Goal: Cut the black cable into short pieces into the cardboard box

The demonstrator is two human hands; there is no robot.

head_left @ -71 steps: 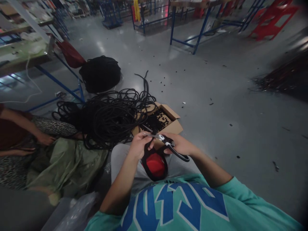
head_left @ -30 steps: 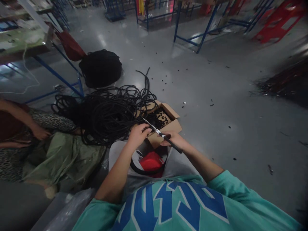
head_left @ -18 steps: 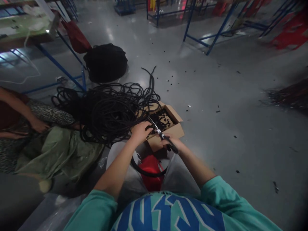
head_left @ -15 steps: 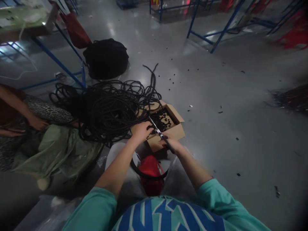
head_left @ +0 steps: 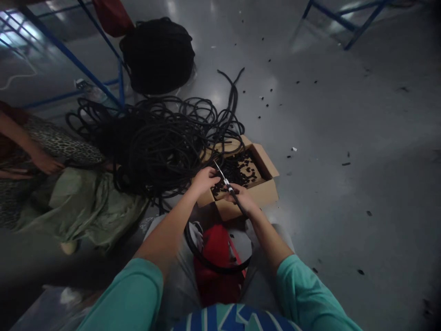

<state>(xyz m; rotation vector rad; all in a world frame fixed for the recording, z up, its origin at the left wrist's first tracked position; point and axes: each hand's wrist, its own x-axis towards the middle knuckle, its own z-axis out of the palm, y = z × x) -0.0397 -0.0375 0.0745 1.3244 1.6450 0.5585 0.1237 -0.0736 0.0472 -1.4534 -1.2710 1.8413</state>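
Note:
Over a cardboard box [head_left: 229, 211], my right hand [head_left: 246, 200] is closed on scissors [head_left: 225, 180] with slim silver blades and a dark handle, pointing up and left. My left hand [head_left: 205, 180] is beside the blades, its fingers curled around what looks like the end of a black tube; the fingers partly hide it. A loop of black tube [head_left: 218, 269] hangs below my hands, across my lap. Short black cut pieces [head_left: 246, 172] lie inside the box. Left of it is a large tangled heap of black tubing [head_left: 155, 142].
A person's hand [head_left: 48, 163] is at the left, near a green cloth [head_left: 86, 197]. Behind the heap stand a bulging black bag [head_left: 158, 55] and a blue metal frame [head_left: 120, 82]. Something red [head_left: 215, 257] lies between my legs. Small black scraps dot the grey floor [head_left: 327, 193].
My view has tilted down and shifted, so the box and heap appear a little farther right and larger. Both hands stay close together over the box, the scissors still in my right hand.

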